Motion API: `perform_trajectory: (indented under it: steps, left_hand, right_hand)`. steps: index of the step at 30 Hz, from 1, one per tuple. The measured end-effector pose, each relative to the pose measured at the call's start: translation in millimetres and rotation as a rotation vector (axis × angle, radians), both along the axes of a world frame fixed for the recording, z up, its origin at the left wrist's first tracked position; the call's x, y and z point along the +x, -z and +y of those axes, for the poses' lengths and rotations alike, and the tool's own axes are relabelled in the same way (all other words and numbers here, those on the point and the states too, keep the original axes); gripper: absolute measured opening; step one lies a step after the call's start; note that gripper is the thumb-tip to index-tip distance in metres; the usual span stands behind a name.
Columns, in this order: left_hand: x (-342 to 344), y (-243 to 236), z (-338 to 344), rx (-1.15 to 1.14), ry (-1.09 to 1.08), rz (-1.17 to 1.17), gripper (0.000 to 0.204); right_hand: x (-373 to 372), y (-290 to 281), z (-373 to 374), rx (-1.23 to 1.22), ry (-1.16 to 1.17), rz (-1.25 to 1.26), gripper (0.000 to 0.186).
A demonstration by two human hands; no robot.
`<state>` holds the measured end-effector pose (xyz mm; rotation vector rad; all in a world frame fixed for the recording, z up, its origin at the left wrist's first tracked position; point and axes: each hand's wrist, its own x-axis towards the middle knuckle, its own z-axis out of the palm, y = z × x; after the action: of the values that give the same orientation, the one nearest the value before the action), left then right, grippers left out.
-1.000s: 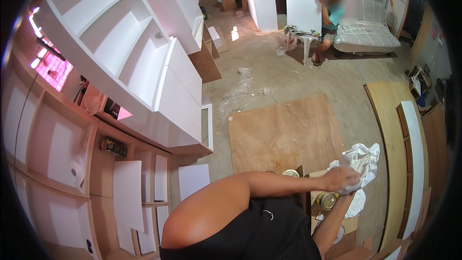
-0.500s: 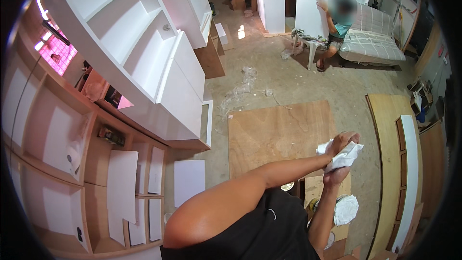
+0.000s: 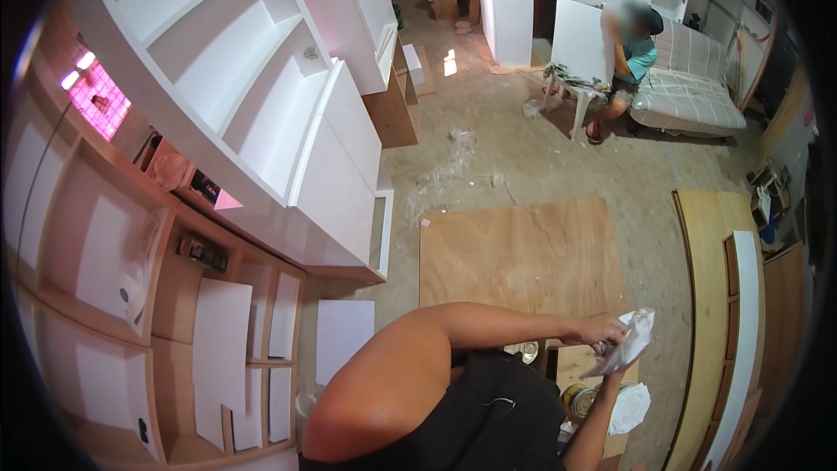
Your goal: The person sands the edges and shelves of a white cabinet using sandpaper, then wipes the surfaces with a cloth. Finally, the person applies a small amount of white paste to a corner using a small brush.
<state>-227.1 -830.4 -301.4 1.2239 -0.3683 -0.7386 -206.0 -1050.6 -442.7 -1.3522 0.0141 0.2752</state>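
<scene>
A crumpled white cloth (image 3: 638, 335), thin and partly shiny, is stretched between my two hands over a small work spot at the lower right. My left hand (image 3: 600, 330) reaches in from the left with its fingers closed on the cloth's near edge. Underneath, my right hand (image 3: 621, 373) supports the lower part; the cloth covers most of its fingers. Just below stand an open can (image 3: 578, 399) and a round container with a crumpled white cover (image 3: 630, 408). Both sit by a small wooden board (image 3: 575, 361).
A plywood sheet (image 3: 514, 253) lies on the floor ahead. White shelving (image 3: 235, 78) and open wooden cabinets (image 3: 170, 366) crowd the left. Long boards (image 3: 702, 296) lie at the right. Farther off, a person (image 3: 641, 52) sits by a white panel (image 3: 582, 39) and a plastic chair (image 3: 575, 92).
Both hands have come lower and nearer to me with the cloth, which has gone from bunched up to more spread out. My view has shifted slightly upward.
</scene>
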Motion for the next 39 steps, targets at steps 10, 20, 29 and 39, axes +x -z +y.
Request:
perform_trajectory:
  steps: [10,20,29,39]
  left_hand:
    - [-13,45,14,0.660,0.135,-1.190,0.038]
    - [29,-17,58,0.099,0.516,-0.500,0.072]
    - [-11,75,-70,0.272,0.011,-0.140,0.054]
    - [-35,189,-109,0.721,0.262,-0.088,0.058]
  right_hand:
    - [-61,-120,112,0.311,0.349,0.192,0.052]
    - [-120,-119,101,0.199,0.374,0.096,0.044]
    - [-113,-109,125,0.686,0.846,-0.005,0.074]
    - [-197,-9,12,-0.274,0.104,0.500,0.050]
